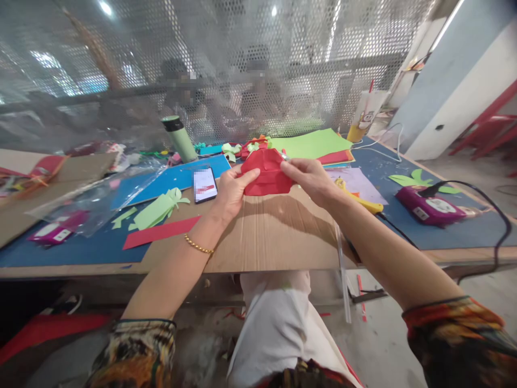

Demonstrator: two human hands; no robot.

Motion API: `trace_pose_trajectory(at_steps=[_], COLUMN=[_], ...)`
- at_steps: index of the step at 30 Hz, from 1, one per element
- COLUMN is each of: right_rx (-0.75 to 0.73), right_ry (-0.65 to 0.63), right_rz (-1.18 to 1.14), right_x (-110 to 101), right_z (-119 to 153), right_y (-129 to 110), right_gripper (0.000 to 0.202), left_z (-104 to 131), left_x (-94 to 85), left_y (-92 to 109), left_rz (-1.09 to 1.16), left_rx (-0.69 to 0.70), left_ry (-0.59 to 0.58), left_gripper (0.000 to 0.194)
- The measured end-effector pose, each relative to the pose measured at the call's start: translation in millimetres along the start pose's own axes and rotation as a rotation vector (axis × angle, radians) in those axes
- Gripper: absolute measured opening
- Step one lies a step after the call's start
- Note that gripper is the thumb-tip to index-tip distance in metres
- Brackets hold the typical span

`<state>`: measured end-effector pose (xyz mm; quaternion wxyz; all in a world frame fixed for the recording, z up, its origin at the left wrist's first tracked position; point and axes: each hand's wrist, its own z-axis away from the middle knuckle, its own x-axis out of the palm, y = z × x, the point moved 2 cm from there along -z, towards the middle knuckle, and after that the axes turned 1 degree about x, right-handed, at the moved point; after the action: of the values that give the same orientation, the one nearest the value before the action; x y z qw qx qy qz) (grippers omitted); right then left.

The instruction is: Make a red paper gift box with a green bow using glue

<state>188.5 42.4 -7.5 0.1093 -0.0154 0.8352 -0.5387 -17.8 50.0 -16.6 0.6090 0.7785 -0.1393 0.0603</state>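
A folded red piece, paper or foam sheet by its look, is held up between both hands above a brown cardboard sheet. My left hand pinches its left edge, thumb on the near face. At its upper right edge, my right hand grips it between thumb and fingers. The fingers behind the red piece are partly hidden. A red strip and light green cut pieces lie left of the cardboard, near a phone.
A green bottle and a drink cup stand at the back. Light green sheets lie behind the hands. On the right are a yellow tool with a cord and a purple box with a black cable.
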Motion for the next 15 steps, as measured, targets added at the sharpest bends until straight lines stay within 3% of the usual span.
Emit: trace_pose_trajectory(at_steps=[5,15], right_rx=[0.003,0.031], right_ry=[-0.01,0.011], right_rz=[-0.028,-0.04], right_x=[1.0,-2.3], right_z=[-2.9,-2.4], right_y=[5.7,3.2], right_gripper=[0.066,0.065], left_z=[1.3,2.1], left_x=[1.5,2.6], left_y=[2.5,4.0], left_rz=[0.022,-0.057], left_rx=[-0.059,-0.013], left_ry=[-0.01,-0.031], left_gripper=[0.045,0.042])
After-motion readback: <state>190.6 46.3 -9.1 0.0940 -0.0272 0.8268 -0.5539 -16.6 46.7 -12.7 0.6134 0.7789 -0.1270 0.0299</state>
